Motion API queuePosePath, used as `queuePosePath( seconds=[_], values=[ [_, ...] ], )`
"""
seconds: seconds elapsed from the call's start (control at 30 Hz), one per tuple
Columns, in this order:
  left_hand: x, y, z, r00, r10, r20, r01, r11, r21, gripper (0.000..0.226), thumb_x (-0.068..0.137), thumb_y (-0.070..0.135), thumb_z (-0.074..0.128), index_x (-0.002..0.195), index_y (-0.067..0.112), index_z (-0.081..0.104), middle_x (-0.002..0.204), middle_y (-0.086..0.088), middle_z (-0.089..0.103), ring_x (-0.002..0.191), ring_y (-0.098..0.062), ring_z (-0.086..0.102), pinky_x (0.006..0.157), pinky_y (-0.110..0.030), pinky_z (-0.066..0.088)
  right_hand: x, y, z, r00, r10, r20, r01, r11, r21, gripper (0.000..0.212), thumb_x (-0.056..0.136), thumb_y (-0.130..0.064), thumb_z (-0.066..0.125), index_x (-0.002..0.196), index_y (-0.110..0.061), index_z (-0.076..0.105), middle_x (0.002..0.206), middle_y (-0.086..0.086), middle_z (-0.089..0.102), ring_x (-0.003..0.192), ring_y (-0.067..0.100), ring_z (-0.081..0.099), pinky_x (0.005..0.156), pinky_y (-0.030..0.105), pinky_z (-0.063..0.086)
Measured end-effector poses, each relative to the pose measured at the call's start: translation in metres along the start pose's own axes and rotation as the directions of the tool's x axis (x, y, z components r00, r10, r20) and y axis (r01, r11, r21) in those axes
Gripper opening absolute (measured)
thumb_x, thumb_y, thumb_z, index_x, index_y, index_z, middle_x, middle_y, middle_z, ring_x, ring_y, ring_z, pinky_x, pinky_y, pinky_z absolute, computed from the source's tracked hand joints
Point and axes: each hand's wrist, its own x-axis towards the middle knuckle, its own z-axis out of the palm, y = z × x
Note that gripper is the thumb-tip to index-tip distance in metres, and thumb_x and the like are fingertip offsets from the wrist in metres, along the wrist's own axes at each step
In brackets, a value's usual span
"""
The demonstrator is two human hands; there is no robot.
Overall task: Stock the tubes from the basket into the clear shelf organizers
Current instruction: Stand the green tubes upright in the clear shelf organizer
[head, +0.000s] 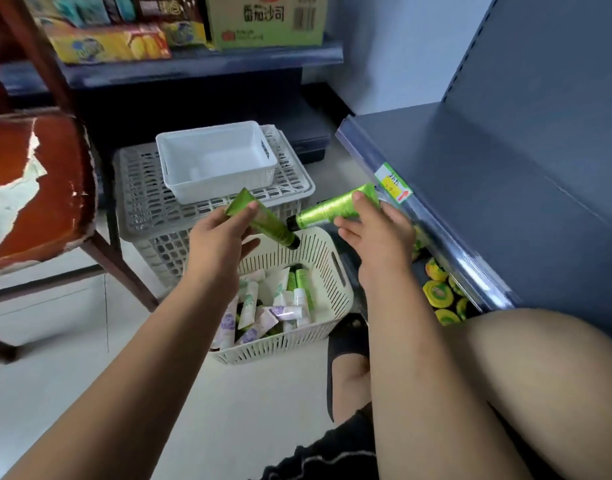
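The person is lifting two tubes clear of the cream slotted basket (pixel 339 292), one in each hand, and the sensible course seems to be carrying them to the grey shelf (pixel 488 188) on the right one at a time, caps facing the same way, so that they are lining up with their labels outward. No clear organizer is showing plainly here, so which slot is being aimed for cannot be told. The two black caps are nearly meeting over the basket's far rim, so drawing the tubes apart before turning would be safer.

The left hand (pixel 218 237) is pinching the darker green tube (pixel 263 220) near its flat crimped end between thumb and fingers, cap slanting down towards the basket. The right hand (pixel 380 233) is holding the bright green tube (pixel 332 210) with the thumb pressing on top and the fingers underneath, fairly straight. Many white, lilac and green tubes (pixel 273 306) are lying loose in the basket on the floor.
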Motion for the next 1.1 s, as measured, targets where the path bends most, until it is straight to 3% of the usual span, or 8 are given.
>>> queuePosePath(
  seconds=[0.07,0.23,0.37,0.5,0.67,0.93,1.03,1.1],
  values=[
    [-0.013,0.008,0.010,0.996,0.065,0.067,-0.068,0.997,0.046,0.009,0.094,0.020,0.072,0.099,0.013,0.072,0.094,-0.003,0.078,0.094,-0.021,0.074,0.096,-0.041,0.057,-0.010,-0.012,-0.006,1.000,-0.019,0.018,0.018,0.999,0.038,0.058,0.083,-0.015,0.082,0.135,-0.007,0.056,0.092,0.004,0.077,0.080,0.032,0.077,0.069,0.035,0.061],
    [-0.045,0.019,0.051,0.924,0.201,0.325,-0.267,0.948,0.175,0.016,0.095,0.021,0.069,0.105,0.010,0.073,0.103,-0.009,0.077,0.101,-0.030,0.072,0.100,-0.050,0.054,-0.029,-0.035,-0.022,0.986,-0.147,0.073,0.145,0.989,0.043,0.027,0.091,-0.013,0.072,0.117,-0.017,0.067,0.093,0.003,0.072,0.077,0.024,0.071,0.080,0.039,0.062],
    [-0.072,0.021,0.091,0.819,0.243,0.520,-0.390,0.901,0.193,0.010,0.095,0.012,0.068,0.099,0.005,0.074,0.091,-0.006,0.078,0.082,-0.015,0.072,0.084,-0.030,0.058,-0.041,-0.043,-0.031,0.958,-0.269,0.098,0.264,0.963,0.060,0.020,0.094,-0.011,0.068,0.114,-0.012,0.069,0.106,0.011,0.073,0.087,0.023,0.068,0.091,0.045,0.058],
    [-0.081,0.017,0.119,0.788,0.262,0.557,-0.402,0.905,0.143,0.010,0.093,0.015,0.072,0.094,0.005,0.075,0.094,-0.019,0.076,0.089,-0.033,0.073,0.094,-0.060,0.054,-0.047,-0.057,-0.046,0.951,-0.308,0.012,0.305,0.947,0.100,0.021,0.093,-0.015,0.071,0.111,-0.005,0.069,0.097,0.010,0.073,0.084,0.021,0.065,0.088,0.045,0.057],
    [-0.087,0.021,0.142,0.748,0.317,0.584,-0.452,0.887,0.097,0.005,0.092,0.009,0.072,0.091,0.005,0.074,0.087,-0.012,0.076,0.081,-0.017,0.067,0.080,-0.037,0.053,-0.045,-0.072,-0.059,0.918,-0.388,-0.084,0.395,0.912,0.108,0.027,0.086,-0.020,0.077,0.111,-0.018,0.069,0.105,0.004,0.076,0.094,0.020,0.073,0.091,0.045,0.060],
    [-0.086,0.031,0.170,0.697,0.343,0.630,-0.503,0.860,0.088,0.020,0.090,0.018,0.076,0.091,-0.001,0.072,0.081,-0.011,0.068,0.074,-0.015,0.056,0.071,-0.032,0.043,-0.044,-0.093,-0.062,0.878,-0.469,-0.090,0.478,0.870,0.123,0.033,0.088,-0.011,0.076,0.119,-0.010,0.067,0.108,0.006,0.076,0.100,0.016,0.072,0.092,0.035,0.058],
    [-0.092,0.034,0.183,0.662,0.330,0.673,-0.498,0.865,0.066,0.018,0.090,0.016,0.074,0.092,-0.002,0.071,0.083,-0.016,0.069,0.075,-0.015,0.058,0.071,-0.031,0.045,-0.044,-0.103,-0.069,0.835,-0.540,-0.108,0.545,0.838,0.017,0.034,0.092,-0.023,0.072,0.126,-0.020,0.066,0.104,-0.002,0.076,0.094,0.009,0.071,0.088,0.031,0.058],
    [-0.098,0.036,0.197,0.641,0.317,0.699,-0.496,0.866,0.062,0.016,0.090,0.016,0.075,0.090,0.000,0.072,0.081,-0.016,0.067,0.074,-0.015,0.058,0.072,-0.030,0.045,-0.041,-0.110,-0.082,0.768,-0.624,-0.142,0.596,0.778,-0.199,0.025,0.094,-0.043,0.061,0.116,-0.032,0.064,0.097,-0.001,0.073,0.090,0.014,0.068,0.088,0.039,0.057]
  ],
)
